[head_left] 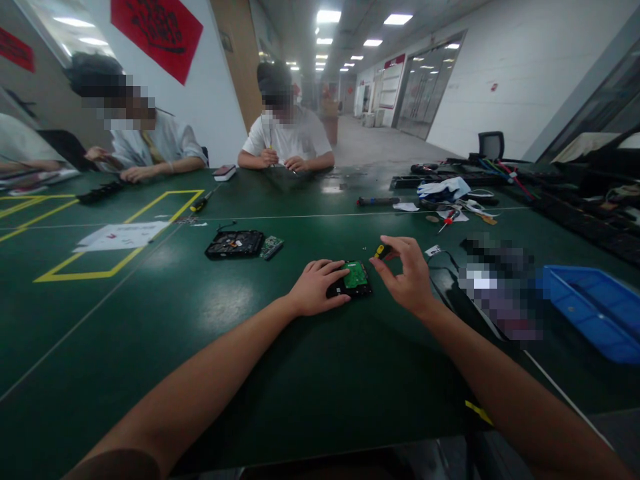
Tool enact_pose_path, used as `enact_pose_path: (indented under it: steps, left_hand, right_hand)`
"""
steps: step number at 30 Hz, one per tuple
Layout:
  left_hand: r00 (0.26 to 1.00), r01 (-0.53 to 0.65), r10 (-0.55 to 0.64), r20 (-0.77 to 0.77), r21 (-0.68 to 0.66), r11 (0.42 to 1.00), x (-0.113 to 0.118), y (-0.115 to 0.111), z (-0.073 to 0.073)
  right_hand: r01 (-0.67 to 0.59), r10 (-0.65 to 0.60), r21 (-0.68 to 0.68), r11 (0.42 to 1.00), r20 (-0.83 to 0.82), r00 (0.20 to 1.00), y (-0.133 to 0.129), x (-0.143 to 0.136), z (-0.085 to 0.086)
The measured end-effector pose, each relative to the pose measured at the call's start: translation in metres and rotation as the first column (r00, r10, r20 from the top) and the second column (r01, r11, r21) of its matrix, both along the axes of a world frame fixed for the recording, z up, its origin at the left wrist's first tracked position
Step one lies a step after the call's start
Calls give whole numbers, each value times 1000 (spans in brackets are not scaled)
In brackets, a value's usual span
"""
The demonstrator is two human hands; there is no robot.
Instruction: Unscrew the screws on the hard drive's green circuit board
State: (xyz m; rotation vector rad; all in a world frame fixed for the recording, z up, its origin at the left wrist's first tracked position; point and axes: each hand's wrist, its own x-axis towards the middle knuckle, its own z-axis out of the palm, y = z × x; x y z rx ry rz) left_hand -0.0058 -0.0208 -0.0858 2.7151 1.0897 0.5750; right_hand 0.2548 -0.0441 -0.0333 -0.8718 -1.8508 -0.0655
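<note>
On the green table lies a hard drive (357,275) with its green circuit board facing up. My left hand (316,288) holds it from the left, fingers across its top and thumb along the near edge. Just right of the drive, my right hand (409,277) pinches the yellow-and-black handle of a screwdriver (381,251) between thumb and fingers. The screwdriver's tip cannot be made out. Farther left sits an opened black hard drive (235,244), with a loose circuit board (273,247) beside it.
A blue tray (595,270) stands at the right. Beyond my right hand are a white-and-blue glove (445,189), a red screwdriver (450,217) and cables. Paper sheets (120,236) and another yellow screwdriver (200,202) lie left. Co-workers sit across the table.
</note>
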Motion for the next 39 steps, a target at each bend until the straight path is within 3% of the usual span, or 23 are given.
enact_pose_path:
  steps: [3,8,14,21,27,35,39]
  left_hand:
    - [1000,-2,2,-3,7,1000,0,0,1]
    - [1000,-2,2,3,4,1000,0,-1,0]
    - [1000,-5,5,-4,-2,1000,0,-1,1]
    - [1000,-1,1,-7,21,1000,0,-1,1]
    - [1000,-9,9,4,22,1000,0,-1,-1]
    - [1000,3,-3,4,23,1000,0,0,0]
    - [1000,-3,3,5,14,1000,0,0,0]
  right_hand:
    - [15,-15,-4,1000,-8,1000,1,-1,-3]
    - [-66,66,-64,996,3,998,0,-4,-5]
    - [16,-16,11,1000,11,1000,0,-2,-1]
    - [-58,57,-55,997,-24,998,2,-3,-7]
    - [1,0,47,999,-21,1000,1,-4,-2]
    - [-20,20,-31,999,-3,1000,0,-5,-5]
    - [-1,1,0,1000,12,1000,-1,-6,-3]
